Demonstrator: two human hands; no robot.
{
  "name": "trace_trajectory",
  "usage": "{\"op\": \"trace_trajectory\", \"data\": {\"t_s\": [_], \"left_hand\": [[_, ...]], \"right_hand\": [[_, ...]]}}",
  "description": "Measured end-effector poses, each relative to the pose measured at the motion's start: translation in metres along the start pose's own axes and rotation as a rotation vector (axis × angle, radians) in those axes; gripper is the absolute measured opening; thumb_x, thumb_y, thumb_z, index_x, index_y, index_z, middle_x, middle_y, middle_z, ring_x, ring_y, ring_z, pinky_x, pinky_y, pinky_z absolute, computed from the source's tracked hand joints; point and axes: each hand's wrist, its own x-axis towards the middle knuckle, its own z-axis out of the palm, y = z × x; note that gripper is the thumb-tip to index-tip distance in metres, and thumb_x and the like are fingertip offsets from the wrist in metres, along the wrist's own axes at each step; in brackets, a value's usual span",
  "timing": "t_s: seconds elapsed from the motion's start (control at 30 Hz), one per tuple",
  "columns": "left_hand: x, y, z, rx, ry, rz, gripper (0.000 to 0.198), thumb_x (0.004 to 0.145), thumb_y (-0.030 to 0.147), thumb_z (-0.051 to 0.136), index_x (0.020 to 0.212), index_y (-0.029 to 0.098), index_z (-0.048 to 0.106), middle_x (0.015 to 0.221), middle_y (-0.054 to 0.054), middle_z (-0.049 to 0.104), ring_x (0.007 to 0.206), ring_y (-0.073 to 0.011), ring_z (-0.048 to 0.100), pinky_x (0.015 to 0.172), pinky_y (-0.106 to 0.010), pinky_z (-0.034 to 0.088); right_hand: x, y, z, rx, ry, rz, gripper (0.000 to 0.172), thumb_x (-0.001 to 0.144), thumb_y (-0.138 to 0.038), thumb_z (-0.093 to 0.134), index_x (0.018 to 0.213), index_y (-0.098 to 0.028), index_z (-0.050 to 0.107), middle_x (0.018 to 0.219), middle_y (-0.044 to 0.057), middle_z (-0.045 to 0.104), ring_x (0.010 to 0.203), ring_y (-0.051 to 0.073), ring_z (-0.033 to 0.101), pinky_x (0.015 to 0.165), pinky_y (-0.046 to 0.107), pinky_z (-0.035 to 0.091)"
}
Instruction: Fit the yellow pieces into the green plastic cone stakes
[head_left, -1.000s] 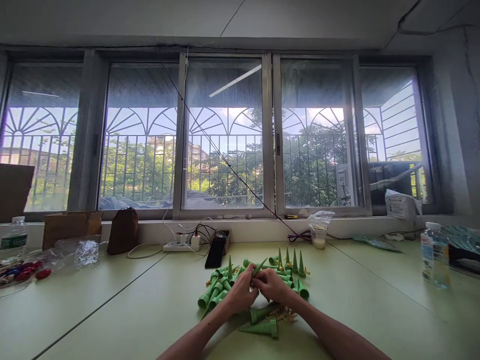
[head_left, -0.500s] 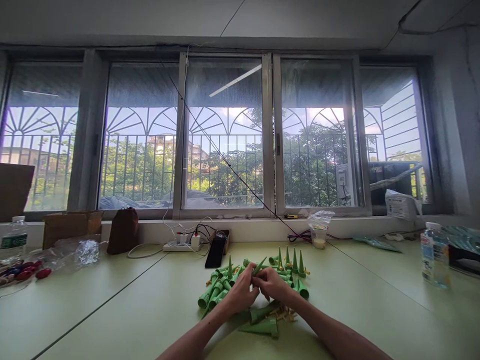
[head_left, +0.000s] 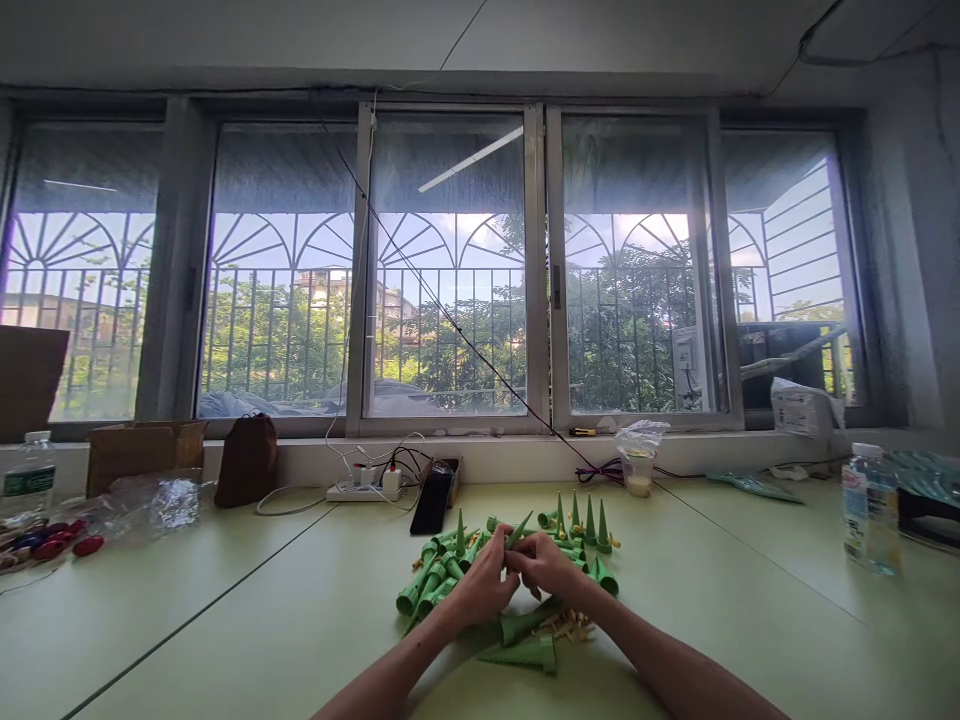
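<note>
Spike (head_left: 519, 530) in the left hand (head_left: 484, 582), right hand (head_left: 549, 566) close against it, above a pale desk (head_left: 262, 640).
Nearest, both forearms (head_left: 397, 660) are cut off by the lower edge; between them lie a loose green cone (head_left: 523, 655) on its side and scattered yellow pieces (head_left: 571, 628), too small to make out singly. Beyond these, the left grip is closed around the spike, whose tip points up and leans right; fingers hide its lower end. The right grip meets it there, but whether it clamps the spike or something small, I cannot tell. Heaped cones (head_left: 430, 582) lie around, partly covered by the hands; upright cones (head_left: 589, 524) stand farther off, then a dark phone (head_left: 430, 503).
</note>
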Motion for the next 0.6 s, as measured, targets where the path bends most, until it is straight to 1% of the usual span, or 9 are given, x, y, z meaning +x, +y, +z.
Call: {"op": "trace_trajectory", "data": {"t_s": [0.17,0.33,0.43,0.53,0.6], "left_hand": [[0.0,-0.003,0.002,-0.009,0.019,0.005,0.056,0.074,0.009,0.048,0.127,0.014,0.035,0.125,-0.017,0.052,0.118,-0.0258,0.05,0.102,-0.041,0.039],[0.001,-0.009,0.005,-0.021,0.043,0.035,0.058,0.071,0.008,0.049,0.128,0.014,0.037,0.123,-0.016,0.053,0.115,-0.0253,0.051,0.101,-0.04,0.04],[0.001,-0.013,0.006,-0.027,0.049,0.036,0.059,0.07,0.007,0.049,0.127,0.015,0.037,0.118,-0.014,0.055,0.11,-0.0239,0.053,0.097,-0.039,0.042],[0.001,-0.011,0.005,-0.014,0.045,0.031,0.057,0.07,0.007,0.049,0.126,0.015,0.038,0.116,-0.013,0.056,0.107,-0.0234,0.054,0.095,-0.038,0.043],[0.001,-0.008,0.003,-0.005,0.041,0.02,0.058,0.069,0.006,0.048,0.125,0.015,0.038,0.117,-0.014,0.055,0.11,-0.0241,0.053,0.097,-0.038,0.042]], "right_hand": [[-0.002,-0.005,0.0,0.035,-0.007,-0.022,0.039,0.08,-0.042,0.055,0.051,-0.016,0.051,0.041,-0.005,0.045,0.032,0.006,0.037,0.032,0.017,0.032],[-0.001,-0.003,0.001,0.032,0.022,-0.022,0.036,0.078,-0.04,0.055,0.052,-0.017,0.051,0.04,-0.005,0.044,0.029,0.006,0.036,0.03,0.018,0.03],[0.0,0.0,0.001,0.009,0.041,-0.035,0.035,0.079,-0.039,0.054,0.052,-0.017,0.051,0.04,-0.005,0.045,0.03,0.006,0.036,0.03,0.018,0.028],[0.001,0.001,0.001,-0.024,0.05,-0.039,0.035,0.08,-0.038,0.053,0.052,-0.017,0.051,0.039,-0.005,0.043,0.03,0.007,0.037,0.031,0.018,0.027],[0.001,0.001,0.002,-0.05,0.069,-0.036,0.035,0.08,-0.037,0.053,0.052,-0.017,0.049,0.039,-0.005,0.042,0.03,0.007,0.037,0.031,0.018,0.026]]}}
